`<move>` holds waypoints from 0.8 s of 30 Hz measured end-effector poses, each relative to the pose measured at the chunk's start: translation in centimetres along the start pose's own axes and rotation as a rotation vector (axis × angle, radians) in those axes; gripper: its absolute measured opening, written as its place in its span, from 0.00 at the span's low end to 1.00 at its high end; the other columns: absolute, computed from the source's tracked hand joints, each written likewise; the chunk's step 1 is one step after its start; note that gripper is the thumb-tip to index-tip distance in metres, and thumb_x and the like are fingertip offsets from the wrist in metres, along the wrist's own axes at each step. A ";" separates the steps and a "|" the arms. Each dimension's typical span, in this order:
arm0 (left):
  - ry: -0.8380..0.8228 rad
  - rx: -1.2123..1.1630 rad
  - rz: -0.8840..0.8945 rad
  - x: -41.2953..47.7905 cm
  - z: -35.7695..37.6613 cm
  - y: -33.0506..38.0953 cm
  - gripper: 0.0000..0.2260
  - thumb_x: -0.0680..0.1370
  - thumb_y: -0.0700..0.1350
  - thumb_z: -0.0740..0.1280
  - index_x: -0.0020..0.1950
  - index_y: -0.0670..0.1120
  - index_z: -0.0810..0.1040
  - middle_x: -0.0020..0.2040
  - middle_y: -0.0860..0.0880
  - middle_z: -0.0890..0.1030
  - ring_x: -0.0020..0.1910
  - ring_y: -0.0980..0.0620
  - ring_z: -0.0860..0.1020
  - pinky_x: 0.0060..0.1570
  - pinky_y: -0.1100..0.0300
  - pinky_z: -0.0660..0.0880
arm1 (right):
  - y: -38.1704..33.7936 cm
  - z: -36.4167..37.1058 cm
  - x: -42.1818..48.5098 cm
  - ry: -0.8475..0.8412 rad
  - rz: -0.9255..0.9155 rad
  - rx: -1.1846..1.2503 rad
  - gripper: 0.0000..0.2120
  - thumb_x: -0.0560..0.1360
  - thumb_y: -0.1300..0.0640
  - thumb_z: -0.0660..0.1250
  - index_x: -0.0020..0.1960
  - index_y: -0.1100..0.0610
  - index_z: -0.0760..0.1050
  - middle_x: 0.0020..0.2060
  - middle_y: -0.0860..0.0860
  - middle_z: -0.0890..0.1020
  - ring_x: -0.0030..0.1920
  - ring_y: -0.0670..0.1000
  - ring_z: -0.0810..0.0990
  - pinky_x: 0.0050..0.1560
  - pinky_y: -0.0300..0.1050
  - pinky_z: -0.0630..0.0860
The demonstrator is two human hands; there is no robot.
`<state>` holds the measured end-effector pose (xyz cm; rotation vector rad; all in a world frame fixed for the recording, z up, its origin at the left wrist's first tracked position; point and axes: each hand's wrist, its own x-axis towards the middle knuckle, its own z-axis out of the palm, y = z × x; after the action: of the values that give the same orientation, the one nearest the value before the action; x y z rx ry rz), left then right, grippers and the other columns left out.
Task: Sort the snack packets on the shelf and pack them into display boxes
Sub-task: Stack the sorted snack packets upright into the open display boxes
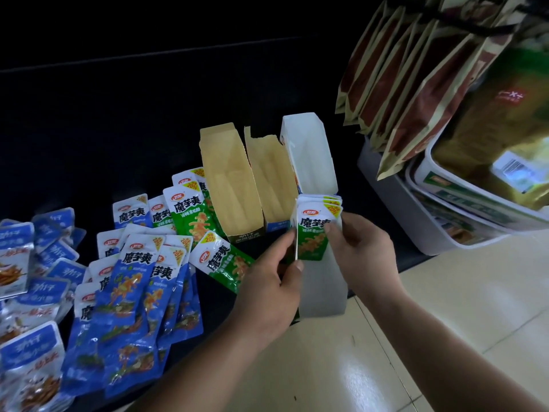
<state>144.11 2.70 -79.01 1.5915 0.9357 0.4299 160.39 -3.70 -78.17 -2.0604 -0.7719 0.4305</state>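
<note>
A stack of green snack packets (313, 230) stands upright at the near end of a white display box (312, 156). My left hand (267, 281) pinches the stack's left edge. My right hand (362, 248) grips its right side, thumb on the front packet. Left of the white box lie two open brown display boxes (228, 185), both with nothing inside. More green packets (222, 263) lie loose on the dark shelf beside my left hand. Blue packets (133, 307) are heaped further left.
Paler blue packets (32, 263) spread along the far left of the dark shelf (118, 114). Brown hanging bags (416, 84) and stacked white tubs (475, 209) crowd the right. Cream floor tiles (416, 322) lie below the shelf edge.
</note>
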 end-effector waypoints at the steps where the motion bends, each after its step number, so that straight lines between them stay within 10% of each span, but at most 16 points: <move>1: -0.016 -0.011 -0.003 0.1 0.4 0.1 0.24 0.84 0.45 0.66 0.78 0.63 0.69 0.67 0.64 0.79 0.65 0.64 0.77 0.69 0.59 0.74 | 0.0 -0.3 0.2 0.016 0.011 0.000 0.13 0.79 0.52 0.69 0.36 0.50 0.75 0.28 0.45 0.78 0.30 0.44 0.72 0.30 0.35 0.66; 8: -0.062 -0.035 -0.006 0.1 0.1 1.1 0.21 0.84 0.45 0.67 0.75 0.63 0.71 0.63 0.65 0.79 0.57 0.70 0.78 0.53 0.78 0.72 | 0.2 -1.6 0.9 0.088 0.118 -0.054 0.11 0.75 0.43 0.73 0.49 0.50 0.82 0.41 0.41 0.85 0.44 0.40 0.83 0.43 0.41 0.76; 13: 0.222 0.395 0.097 -2.5 -4.1 -2.5 0.13 0.79 0.43 0.72 0.63 0.50 0.83 0.60 0.56 0.82 0.58 0.61 0.78 0.58 0.67 0.74 | -3.4 -1.5 -3.9 0.269 -0.348 -0.145 0.13 0.78 0.56 0.71 0.62 0.56 0.80 0.57 0.49 0.80 0.58 0.53 0.80 0.57 0.49 0.77; 17: 0.288 0.623 0.125 -3.7 -8.2 -5.0 0.09 0.75 0.40 0.70 0.53 0.48 0.85 0.56 0.53 0.83 0.54 0.54 0.79 0.48 0.64 0.75 | -6.6 4.5 -8.4 -0.163 -0.438 0.070 0.08 0.78 0.56 0.69 0.56 0.54 0.82 0.52 0.46 0.82 0.54 0.48 0.83 0.53 0.47 0.80; 24: 0.257 0.556 -0.050 -3.8 -11.4 -6.7 0.04 0.74 0.48 0.62 0.40 0.50 0.70 0.42 0.55 0.73 0.43 0.50 0.75 0.44 0.51 0.73 | -3.4 12.5 -8.0 -0.536 -0.287 -0.446 0.29 0.75 0.43 0.56 0.75 0.47 0.71 0.77 0.53 0.68 0.78 0.59 0.64 0.72 0.60 0.71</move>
<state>131.37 7.15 -81.66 2.0373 1.3722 0.3614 146.22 0.07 -82.29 -2.2063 -1.5815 0.7086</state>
